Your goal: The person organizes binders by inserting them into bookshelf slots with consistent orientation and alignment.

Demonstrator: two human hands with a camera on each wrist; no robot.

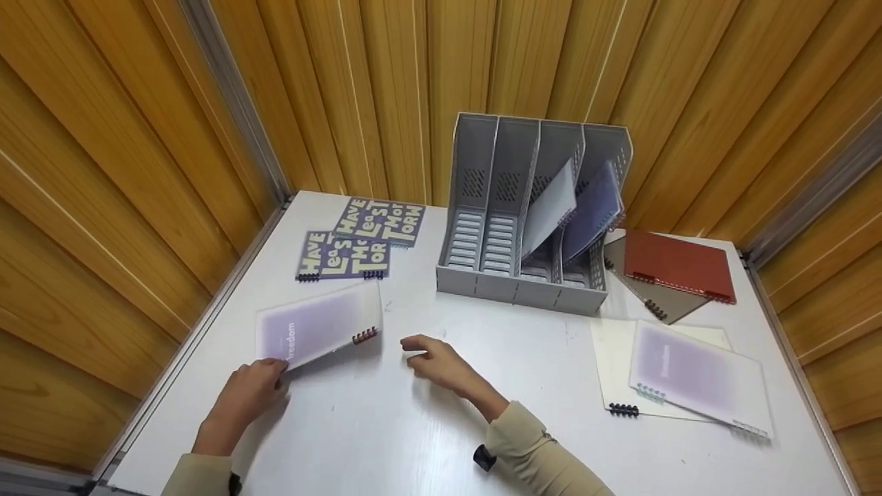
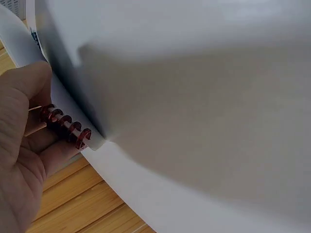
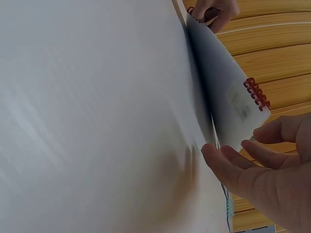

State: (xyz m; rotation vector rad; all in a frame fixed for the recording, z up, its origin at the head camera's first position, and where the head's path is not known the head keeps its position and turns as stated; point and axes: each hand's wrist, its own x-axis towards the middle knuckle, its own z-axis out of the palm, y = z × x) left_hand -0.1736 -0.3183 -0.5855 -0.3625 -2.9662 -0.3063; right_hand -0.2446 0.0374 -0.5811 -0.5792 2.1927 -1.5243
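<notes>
A white-and-lilac spiral notebook (image 1: 331, 319) with red binding rings (image 2: 65, 127) is tilted up off the white table at the left. My left hand (image 1: 251, 389) pinches its near left corner, thumb and fingers around the ringed edge. My right hand (image 1: 444, 365) hovers to the right of the notebook, fingers loosely extended and holding nothing. From the right wrist view, the right fingertips (image 3: 211, 151) are close to the notebook's far end, whose underside (image 3: 226, 90) faces that camera.
A grey file rack (image 1: 520, 293) stands at the back; its two right slots hold leaning notebooks (image 1: 551, 210). Two purple lettered notebooks (image 1: 344, 255) overlap at back left. Right of the rack lie a red notebook (image 1: 679, 265) over a brown one, and nearer, a lilac one (image 1: 699, 375) on a cream one.
</notes>
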